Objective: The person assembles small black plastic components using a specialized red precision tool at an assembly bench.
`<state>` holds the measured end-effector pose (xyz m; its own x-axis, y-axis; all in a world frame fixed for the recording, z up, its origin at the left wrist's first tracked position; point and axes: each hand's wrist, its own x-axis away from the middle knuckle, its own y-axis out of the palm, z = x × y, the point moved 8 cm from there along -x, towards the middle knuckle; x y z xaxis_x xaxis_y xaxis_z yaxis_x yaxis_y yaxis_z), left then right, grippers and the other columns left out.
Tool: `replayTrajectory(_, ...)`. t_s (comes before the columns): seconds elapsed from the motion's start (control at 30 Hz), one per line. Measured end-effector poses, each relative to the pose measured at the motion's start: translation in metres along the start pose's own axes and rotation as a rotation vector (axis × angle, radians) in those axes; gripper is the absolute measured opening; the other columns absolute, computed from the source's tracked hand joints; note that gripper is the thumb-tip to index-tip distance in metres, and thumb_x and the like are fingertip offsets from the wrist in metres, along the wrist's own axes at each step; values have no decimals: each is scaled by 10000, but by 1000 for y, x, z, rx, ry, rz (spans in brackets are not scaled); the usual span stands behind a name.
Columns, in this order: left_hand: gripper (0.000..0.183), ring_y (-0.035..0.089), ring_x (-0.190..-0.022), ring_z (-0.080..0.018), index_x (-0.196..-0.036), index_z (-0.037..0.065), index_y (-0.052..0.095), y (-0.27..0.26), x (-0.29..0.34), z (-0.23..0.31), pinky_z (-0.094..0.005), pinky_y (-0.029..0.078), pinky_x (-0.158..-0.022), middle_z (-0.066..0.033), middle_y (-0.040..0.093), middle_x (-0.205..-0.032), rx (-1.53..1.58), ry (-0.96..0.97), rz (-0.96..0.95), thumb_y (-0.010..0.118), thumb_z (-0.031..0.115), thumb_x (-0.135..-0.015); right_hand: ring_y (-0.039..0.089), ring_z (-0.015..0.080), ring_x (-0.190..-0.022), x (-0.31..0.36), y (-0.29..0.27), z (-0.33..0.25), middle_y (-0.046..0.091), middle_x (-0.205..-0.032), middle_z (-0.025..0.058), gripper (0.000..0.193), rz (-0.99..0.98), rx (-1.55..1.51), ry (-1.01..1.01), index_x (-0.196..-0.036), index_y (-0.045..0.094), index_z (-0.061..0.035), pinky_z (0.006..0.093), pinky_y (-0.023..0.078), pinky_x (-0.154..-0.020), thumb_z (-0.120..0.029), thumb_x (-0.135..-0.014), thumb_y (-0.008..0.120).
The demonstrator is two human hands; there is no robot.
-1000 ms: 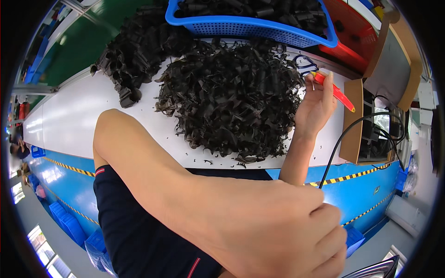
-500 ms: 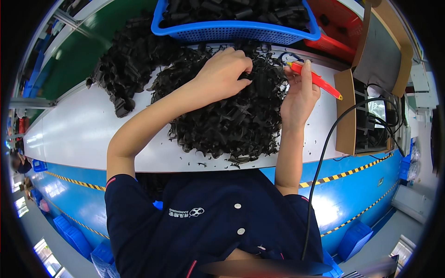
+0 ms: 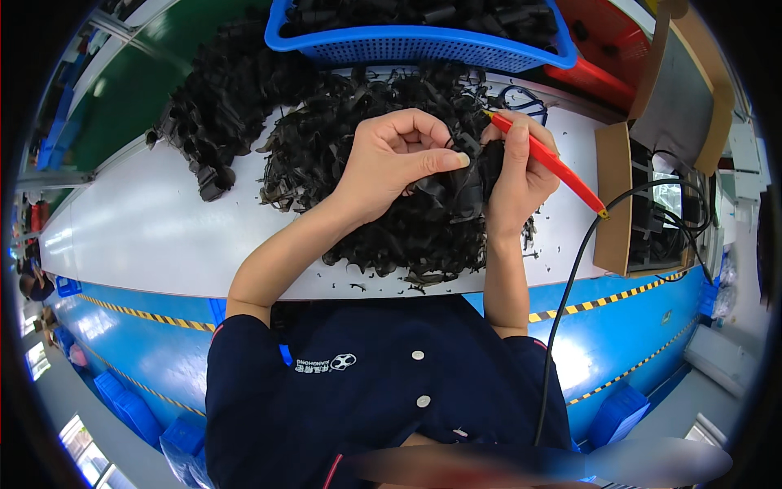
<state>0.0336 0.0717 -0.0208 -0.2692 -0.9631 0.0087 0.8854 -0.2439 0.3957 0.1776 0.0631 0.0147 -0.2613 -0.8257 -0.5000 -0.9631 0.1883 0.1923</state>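
My left hand (image 3: 391, 163) is closed in a pinch, thumb against fingers, on a small black plastic part (image 3: 466, 145) whose outline blends into the pile behind it. Close by on the right, my right hand (image 3: 525, 175) grips a red pen-shaped tool (image 3: 562, 169) with yellow ends. The tool slants, its thin far tip by the black part; whether they touch I cannot tell. Beneath both hands spreads a heap of curly black scraps and parts (image 3: 399, 244) on the white table (image 3: 147, 236).
A blue perforated basket (image 3: 423, 45) full of black parts stands behind the heap. Another pile of black parts (image 3: 212, 122) lies at the left. To the right are an open cardboard box (image 3: 612, 196), a red bin (image 3: 599, 77) and a black cable (image 3: 562, 301).
My left hand has come up from the heap toward the right, now with a black part in its pinch. The red tool has swung, its tip now nearer the left hand.
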Motion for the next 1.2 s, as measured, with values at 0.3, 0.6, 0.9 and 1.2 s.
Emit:
replayTrajectory(0.3,179,395,-491,-9,-887,13,611,-29,-2,25,-159,281,-432,35,503,-600,-94,-51,-14,669,156,-795,398,90,-582,-10,-23,5,455,-635,30,245,176,-8,85,-889,556,40,220,349,-543,-198,-913,500)
replayTrajectory(0.6,123,294,-420,9,-715,35,655,-39,-1,54,-166,207,-420,73,401,-452,-725,152,-21,735,127,-704,397,81,-521,-8,-20,13,463,-589,34,239,152,-111,130,-912,564,52,221,379,-492,-182,-903,520)
replayTrajectory(0.9,130,387,-555,1,-782,49,558,-30,-6,45,-151,311,-513,63,497,-627,-432,261,-7,670,115,-784,415,87,-464,4,13,21,434,-563,20,240,-137,-229,271,-927,566,55,211,401,-434,-176,-905,506)
replayTrajectory(1.2,129,428,-542,-85,-782,59,558,-28,-7,16,-209,370,-543,5,512,-602,-840,220,93,670,120,-764,479,105,-454,7,18,9,488,-576,60,273,-225,-526,173,-950,541,61,208,404,-408,-196,-928,451)
